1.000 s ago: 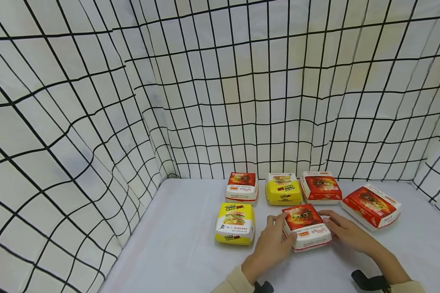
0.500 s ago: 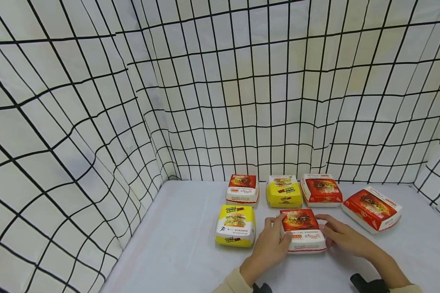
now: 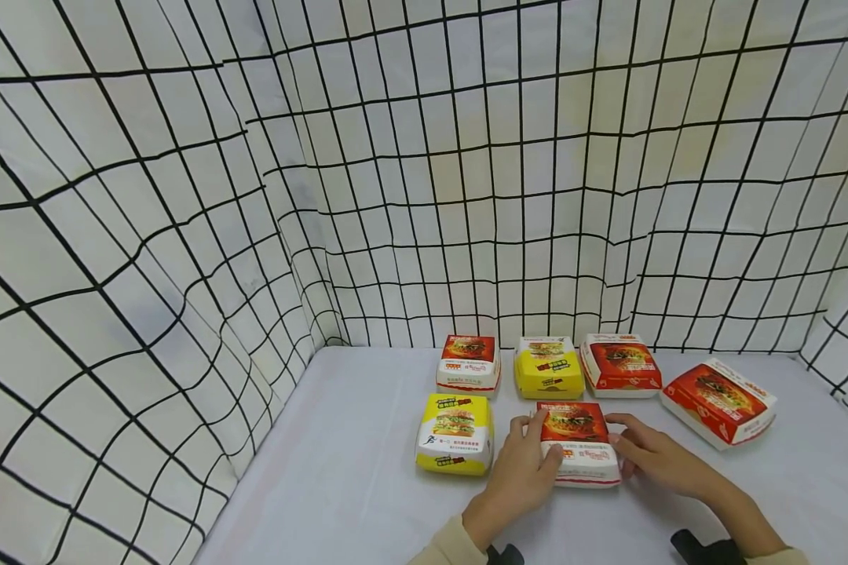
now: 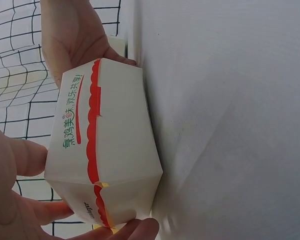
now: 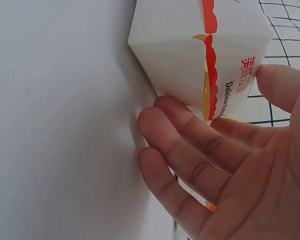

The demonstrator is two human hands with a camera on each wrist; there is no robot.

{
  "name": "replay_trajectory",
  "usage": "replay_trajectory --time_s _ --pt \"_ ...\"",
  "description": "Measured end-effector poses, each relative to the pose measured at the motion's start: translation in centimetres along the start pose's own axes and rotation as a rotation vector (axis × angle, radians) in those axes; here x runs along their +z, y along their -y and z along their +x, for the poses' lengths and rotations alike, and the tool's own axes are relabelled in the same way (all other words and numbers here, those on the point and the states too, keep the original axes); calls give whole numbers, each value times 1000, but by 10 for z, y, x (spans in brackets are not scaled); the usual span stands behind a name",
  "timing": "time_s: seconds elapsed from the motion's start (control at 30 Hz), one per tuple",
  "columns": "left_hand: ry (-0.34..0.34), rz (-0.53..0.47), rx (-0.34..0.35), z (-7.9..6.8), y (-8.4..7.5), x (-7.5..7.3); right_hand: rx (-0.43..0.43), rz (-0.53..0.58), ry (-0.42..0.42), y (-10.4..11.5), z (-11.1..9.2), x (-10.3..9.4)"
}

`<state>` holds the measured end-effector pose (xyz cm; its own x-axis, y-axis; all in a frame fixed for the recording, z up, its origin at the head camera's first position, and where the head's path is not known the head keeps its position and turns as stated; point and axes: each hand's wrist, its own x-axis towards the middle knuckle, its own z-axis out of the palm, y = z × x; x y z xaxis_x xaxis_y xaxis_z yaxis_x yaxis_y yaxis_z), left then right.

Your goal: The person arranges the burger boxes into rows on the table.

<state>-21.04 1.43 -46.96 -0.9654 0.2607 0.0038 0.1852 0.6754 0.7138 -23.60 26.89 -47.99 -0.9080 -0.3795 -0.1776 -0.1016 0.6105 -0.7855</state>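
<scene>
A red and white burger box (image 3: 578, 457) sits on the table in front of the person, its burger picture facing up. At its left side, the left hand (image 3: 518, 473) holds it, thumb on the near corner and fingers along the side. The right hand (image 3: 667, 463) holds the opposite side. In the left wrist view the white front of the box (image 4: 122, 125) shows a red scalloped band, with left-hand fingers (image 4: 45, 212) round the near end. In the right wrist view the thumb (image 5: 282, 85) touches the box's upper edge, while fingertips reach its end.
A yellow burger box (image 3: 455, 435) lies left of the left hand. Behind stand a red-white box (image 3: 469, 365), another yellow box (image 3: 548, 369) and a red box (image 3: 620, 366). An angled red box (image 3: 719, 402) is at right. Black-grid netting (image 3: 424, 235) borders the white table (image 3: 325, 455).
The held burger box has shifted a little left and turned so its front edge lies squarer to the person. The right hand has followed it leftward. The other boxes stay put.
</scene>
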Motion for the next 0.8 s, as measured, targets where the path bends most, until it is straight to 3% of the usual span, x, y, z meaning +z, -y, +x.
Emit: replay_trajectory --time_s 0.33,0.8 --pt "21 -3 -39 -1 -1 -2 19 -21 -16 6 0 4" --pt "6 39 -19 -3 -2 -3 32 -35 -20 5 1 5"
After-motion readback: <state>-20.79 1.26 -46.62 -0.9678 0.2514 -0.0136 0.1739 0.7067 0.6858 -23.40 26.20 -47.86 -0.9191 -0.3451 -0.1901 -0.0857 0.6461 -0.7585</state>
